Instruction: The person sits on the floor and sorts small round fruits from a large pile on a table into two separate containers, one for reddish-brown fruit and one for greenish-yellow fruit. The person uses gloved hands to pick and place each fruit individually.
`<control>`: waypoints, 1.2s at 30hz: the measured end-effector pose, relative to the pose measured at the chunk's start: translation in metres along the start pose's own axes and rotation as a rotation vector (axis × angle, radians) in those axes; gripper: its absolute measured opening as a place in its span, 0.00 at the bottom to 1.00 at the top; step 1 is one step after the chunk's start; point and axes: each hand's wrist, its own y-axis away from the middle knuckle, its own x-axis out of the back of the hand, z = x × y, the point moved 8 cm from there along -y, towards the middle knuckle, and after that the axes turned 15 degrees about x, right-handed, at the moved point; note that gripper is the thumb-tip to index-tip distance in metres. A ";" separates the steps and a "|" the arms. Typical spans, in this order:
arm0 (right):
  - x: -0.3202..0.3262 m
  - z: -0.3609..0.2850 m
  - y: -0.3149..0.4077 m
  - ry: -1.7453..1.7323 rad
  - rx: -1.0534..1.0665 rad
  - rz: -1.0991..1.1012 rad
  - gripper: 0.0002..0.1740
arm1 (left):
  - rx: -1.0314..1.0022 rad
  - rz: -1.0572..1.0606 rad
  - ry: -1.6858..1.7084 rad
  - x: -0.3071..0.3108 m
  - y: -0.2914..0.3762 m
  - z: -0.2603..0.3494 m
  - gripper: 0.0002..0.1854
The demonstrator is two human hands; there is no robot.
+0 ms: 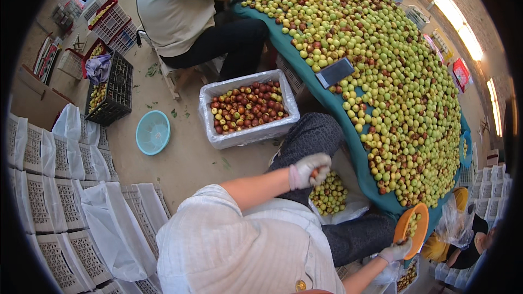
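My left hand (pixel 312 169), in a pale glove, is closed around reddish fruit, seemingly a jujube, above my lap. My right hand (pixel 397 250), also gloved, grips the near rim of a tilted orange plastic bowl (pixel 420 234) that contains green jujubes. Between my thighs is a container lined with clear plastic (pixel 355 211), with green and brownish jujubes (pixel 330 196) in it. In front of me a large heap of green and red-brown jujubes (pixel 392 90) covers a table draped in teal cloth (pixel 359 167). A smartphone (pixel 335 72) lies at the heap's edge.
Beside my left knee stands a plastic-lined crate (pixel 249 136) of mostly red jujubes. An empty light-blue basin (pixel 153 132) sits on the floor. A co-worker (pixel 184 12) is seated at the table; another person (pixel 470 245) is at far right. Stacked white crates (pixel 45 188) and a black crate (pixel 118 90) stand around.
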 end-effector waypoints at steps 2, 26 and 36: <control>0.065 0.050 -0.014 0.060 -0.232 0.064 0.14 | -0.104 0.004 0.195 -0.001 0.015 0.041 0.18; 0.467 0.168 0.041 0.469 -0.224 0.424 0.18 | -0.730 0.981 -0.072 0.190 0.092 0.200 0.29; 0.173 0.071 -0.015 0.223 0.000 0.154 0.22 | -1.030 0.718 -1.331 -0.037 -0.005 0.137 0.14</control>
